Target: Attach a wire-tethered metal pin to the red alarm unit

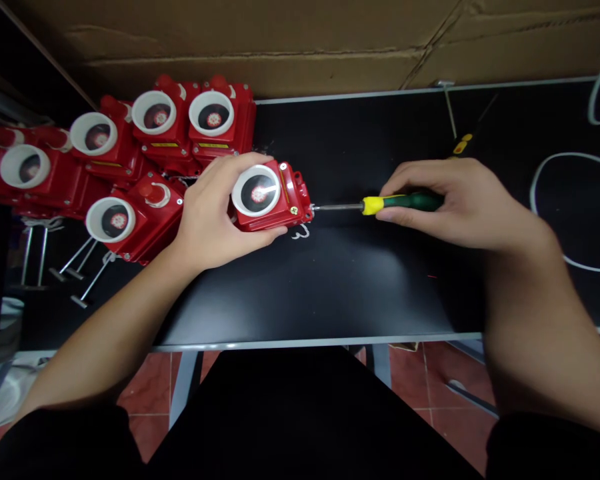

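Near the middle of the black desk [330, 293], beside a cluster of similar red boxes [160, 143], sits a small glossy red box [291, 193] with rounded lugs along its right edge, screws at its corners, and a thick white ring around a round dark window [259, 193]; behind the window shows a pale red-and-white disc. The left hand [217, 207] grasps the box, fingers over the top and thumb along the near side. The right hand [445, 200] grips a screwdriver [405, 202] by its green and yellow handle, the slim metal shaft pointing at the box's right end. Creased brown cardboard [280, 33] stands behind the desk. The left hand covers the box's left part; the screwdriver's tip is too small to make out clearly, and the leftmost red box is cut off by the frame.
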### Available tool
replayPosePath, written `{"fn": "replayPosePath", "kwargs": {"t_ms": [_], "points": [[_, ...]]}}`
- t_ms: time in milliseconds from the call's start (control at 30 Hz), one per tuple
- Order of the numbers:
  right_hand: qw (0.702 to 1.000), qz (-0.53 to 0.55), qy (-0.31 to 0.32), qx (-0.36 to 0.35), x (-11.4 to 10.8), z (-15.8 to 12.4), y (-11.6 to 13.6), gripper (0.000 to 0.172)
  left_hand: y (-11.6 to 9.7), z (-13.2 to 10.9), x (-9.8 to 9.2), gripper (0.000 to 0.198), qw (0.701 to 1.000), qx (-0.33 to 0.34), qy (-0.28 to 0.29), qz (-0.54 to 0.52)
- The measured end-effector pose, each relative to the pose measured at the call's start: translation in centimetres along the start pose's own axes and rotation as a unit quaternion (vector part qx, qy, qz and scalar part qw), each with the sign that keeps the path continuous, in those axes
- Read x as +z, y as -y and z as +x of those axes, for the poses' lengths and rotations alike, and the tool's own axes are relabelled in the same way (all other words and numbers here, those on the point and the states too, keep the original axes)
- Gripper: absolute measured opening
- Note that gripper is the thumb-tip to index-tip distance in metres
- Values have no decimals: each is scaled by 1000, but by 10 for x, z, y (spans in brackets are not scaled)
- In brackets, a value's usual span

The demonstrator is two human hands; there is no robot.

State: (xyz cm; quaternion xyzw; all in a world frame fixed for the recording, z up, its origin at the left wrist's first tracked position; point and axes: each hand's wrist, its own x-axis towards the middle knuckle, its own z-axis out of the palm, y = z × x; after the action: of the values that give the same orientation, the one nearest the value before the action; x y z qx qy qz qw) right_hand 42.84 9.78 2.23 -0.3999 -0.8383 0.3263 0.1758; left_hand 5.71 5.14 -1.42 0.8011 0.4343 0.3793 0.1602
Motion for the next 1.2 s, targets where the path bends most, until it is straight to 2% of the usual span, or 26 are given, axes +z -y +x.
{"fn": "replayPosePath", "kwargs": {"t_ms": [167, 367, 533, 633, 867, 1200], "points": [[1000, -8, 27, 2, 1, -1, -4, 40, 4, -1, 1, 81, 1000, 5, 12, -19], [1000, -5, 11, -4, 1, -1, -2, 46, 5, 0, -1, 83, 999, 10, 26, -22], [1000, 1, -4, -15, 1, 0, 1, 26, 0, 1, -2, 80, 999, 27, 43, 9], [999, 13, -16, -37, 2, 2, 3, 19, -1, 1, -2, 81, 998, 36, 46, 8], [999, 9, -5, -45, 0, 2, 1, 20, 1, 1, -1, 79, 998, 40, 41, 14], [999, 17, 21, -37, 3, 0, -1, 30, 0, 2, -1, 82, 998, 51, 38, 23]]}}
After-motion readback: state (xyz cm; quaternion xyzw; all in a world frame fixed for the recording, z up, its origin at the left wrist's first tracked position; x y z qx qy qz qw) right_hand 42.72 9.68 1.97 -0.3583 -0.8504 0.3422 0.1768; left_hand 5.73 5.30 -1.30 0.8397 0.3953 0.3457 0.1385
